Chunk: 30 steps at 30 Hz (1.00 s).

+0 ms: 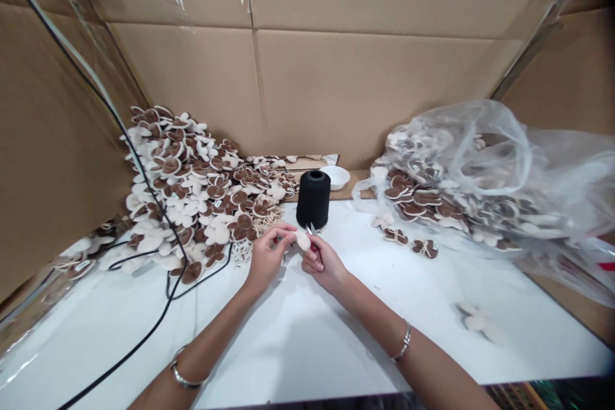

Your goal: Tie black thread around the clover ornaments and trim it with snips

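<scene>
White and brown puffy pieces are lying in a big heap (192, 192) on the far left, and more are sitting in a clear plastic bag (500, 160) on the right. The left hand (269, 253) is pinching one cream piece (302, 241), and the right hand (323, 262) is closing around small silver snips (310, 229), just near a black thread spool (313, 200). A few pieces are lying on the white table (288, 333).
</scene>
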{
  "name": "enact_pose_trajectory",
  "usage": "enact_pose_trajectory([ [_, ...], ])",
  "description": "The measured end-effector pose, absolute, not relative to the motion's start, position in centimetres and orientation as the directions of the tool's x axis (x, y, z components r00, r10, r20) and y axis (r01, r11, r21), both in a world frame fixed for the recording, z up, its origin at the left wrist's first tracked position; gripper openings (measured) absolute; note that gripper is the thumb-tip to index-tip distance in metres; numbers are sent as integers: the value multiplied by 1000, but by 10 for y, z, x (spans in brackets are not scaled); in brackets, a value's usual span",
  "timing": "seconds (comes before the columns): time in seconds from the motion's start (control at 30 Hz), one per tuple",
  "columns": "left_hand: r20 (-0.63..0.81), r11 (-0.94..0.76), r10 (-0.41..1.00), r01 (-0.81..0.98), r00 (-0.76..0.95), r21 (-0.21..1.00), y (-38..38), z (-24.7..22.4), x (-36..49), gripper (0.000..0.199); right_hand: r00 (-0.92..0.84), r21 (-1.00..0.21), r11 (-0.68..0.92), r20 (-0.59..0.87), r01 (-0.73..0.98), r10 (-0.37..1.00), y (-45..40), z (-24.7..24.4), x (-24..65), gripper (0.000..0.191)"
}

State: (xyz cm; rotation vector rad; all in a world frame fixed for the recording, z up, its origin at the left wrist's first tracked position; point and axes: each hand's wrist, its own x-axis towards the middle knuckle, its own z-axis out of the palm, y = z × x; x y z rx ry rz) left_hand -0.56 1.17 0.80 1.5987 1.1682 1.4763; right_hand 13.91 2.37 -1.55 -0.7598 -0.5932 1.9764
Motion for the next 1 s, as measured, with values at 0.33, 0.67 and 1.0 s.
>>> enact_pose_trajectory([
  [0.33, 296, -287, 951, 97, -94, 953, 17, 1, -8, 18, 30, -970, 42, 36, -238, 999, 15, -11, 136, 30],
  [0.67, 276, -259, 955, 150, -111, 954, 14, 3, -6, 16, -73, -961, 211, 201, 180, 977, 7, -14, 135, 23],
  [1.0, 360, -356, 933, 161, 5, 920, 12, 1, -6, 18, -53, -996, 91, 91, -7, 994, 26, -31, 140, 31],
])
